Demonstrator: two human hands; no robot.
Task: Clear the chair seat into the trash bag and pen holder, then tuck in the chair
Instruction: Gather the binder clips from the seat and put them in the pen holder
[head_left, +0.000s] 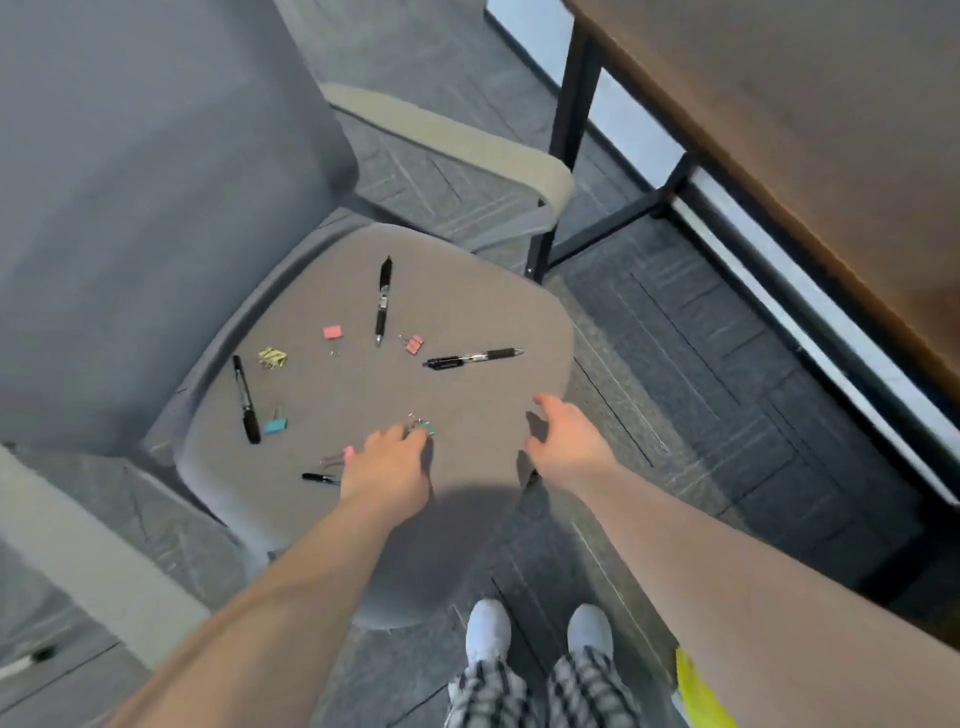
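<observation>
The grey chair seat (467, 312) holds three black pens: one upright near the back (383, 299), one lying sideways at the right (475, 357), one at the left (245, 399). A fourth pen (319, 477) is partly hidden under my left wrist. Several binder clips lie scattered: pink (333, 332), pink (413, 343), yellow (272, 357), teal (274, 425), pink (345, 454). My left hand (389, 467) rests fingers-down on a green clip (427, 427). Over the seat's front right edge my right hand (569, 441) hovers with fingers spread and empty.
A wooden desk (805, 130) with black metal legs (561, 145) stands at the right. The chair's backrest (156, 182) and beige armrests (457, 140) frame the seat. A yellow bag (701, 696) shows at the bottom right. My white shoes (540, 631) stand on grey carpet.
</observation>
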